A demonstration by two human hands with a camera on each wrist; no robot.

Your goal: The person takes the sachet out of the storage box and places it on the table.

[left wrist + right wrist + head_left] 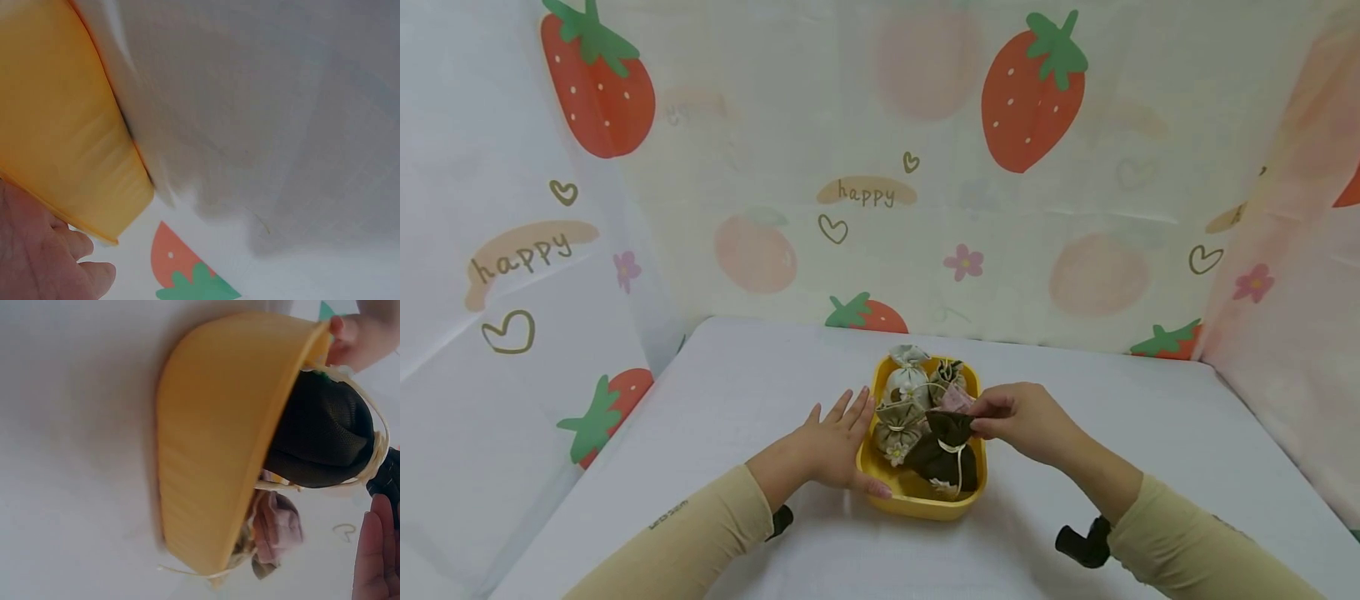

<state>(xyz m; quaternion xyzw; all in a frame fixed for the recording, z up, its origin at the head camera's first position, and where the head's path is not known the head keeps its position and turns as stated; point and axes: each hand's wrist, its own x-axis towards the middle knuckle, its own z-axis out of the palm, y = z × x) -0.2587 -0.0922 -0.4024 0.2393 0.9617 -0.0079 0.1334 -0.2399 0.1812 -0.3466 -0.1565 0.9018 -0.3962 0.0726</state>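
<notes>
A yellow plastic basket [917, 507] holds several small drawstring pouches. My right hand [1026, 421] pinches the gathered top of a dark brown pouch [936, 458], tied with a cream cord, at the basket's right side. In the right wrist view that dark pouch [325, 434] bulges above the rim, its neck by the fingers [373, 550]. With fingers spread, my left hand [835, 446] rests against the basket's left side, thumb at the front rim. Around the dark pouch are a beige pouch [898, 433] with a flower, a white one [907, 377], a brown patterned one [946, 379] and a pink one [955, 400].
The basket stands on a white-covered table [760, 367]. Behind it hangs a pale curtain [880, 275] printed with strawberries, hearts and words, and it wraps both sides. Black wrist devices [1084, 546] sit under the sleeves.
</notes>
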